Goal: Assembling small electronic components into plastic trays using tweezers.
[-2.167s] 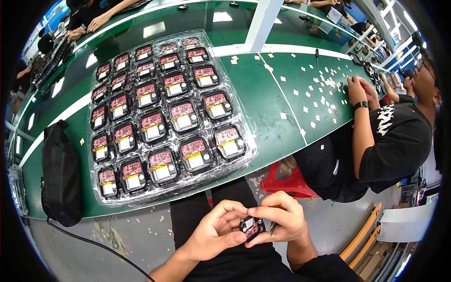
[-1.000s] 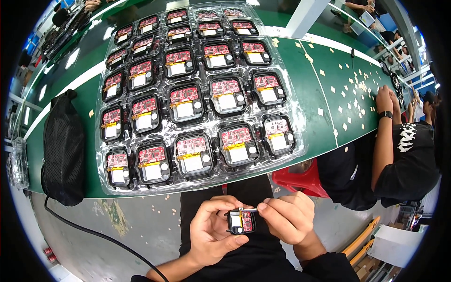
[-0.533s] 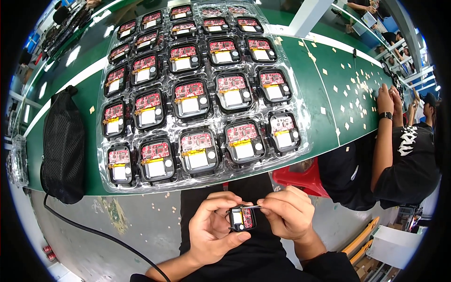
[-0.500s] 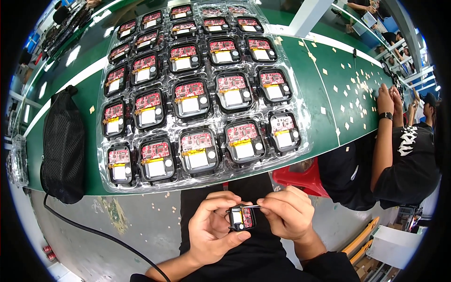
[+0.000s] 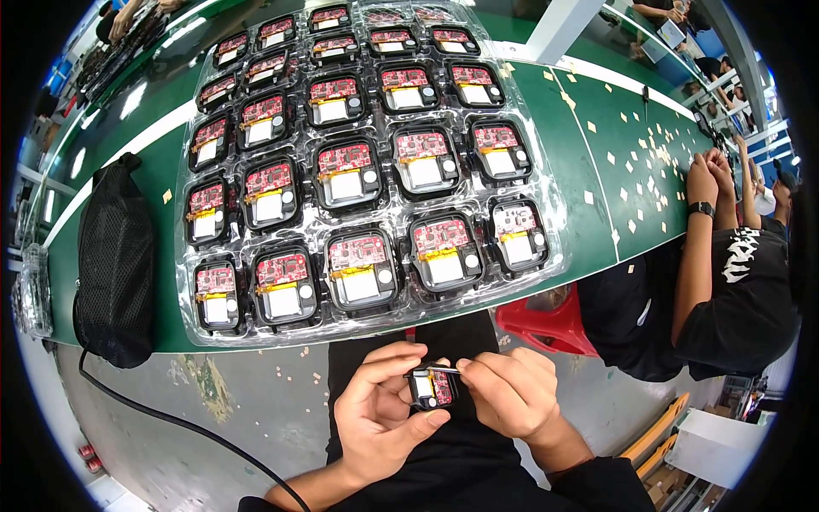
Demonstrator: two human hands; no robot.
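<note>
My left hand (image 5: 380,414) grips a small black watch-like case (image 5: 433,388) by its edges, held over my lap below the table edge. Inside the case show a red circuit board, a white block and a strip of yellow tape. My right hand (image 5: 514,394) pinches slim metal tweezers (image 5: 443,369), whose tip lies over the upper rim of the case. Whether the tip touches a part inside cannot be made out. Beyond my hands, a clear plastic tray (image 5: 327,330) holds rows of similar open black cases with red boards.
The tray lies on a green table (image 5: 563,183). A black mesh bag (image 5: 117,264) with a black cable stands at its left. Small pale squares (image 5: 650,162) are scattered at the right, where a person in black (image 5: 738,290) works. A red stool (image 5: 546,322) stands beneath the table edge.
Both hands have shifted slightly left and up with the case and tweezers, and the case has tilted a little. At right, the other person's hands have moved a little.
</note>
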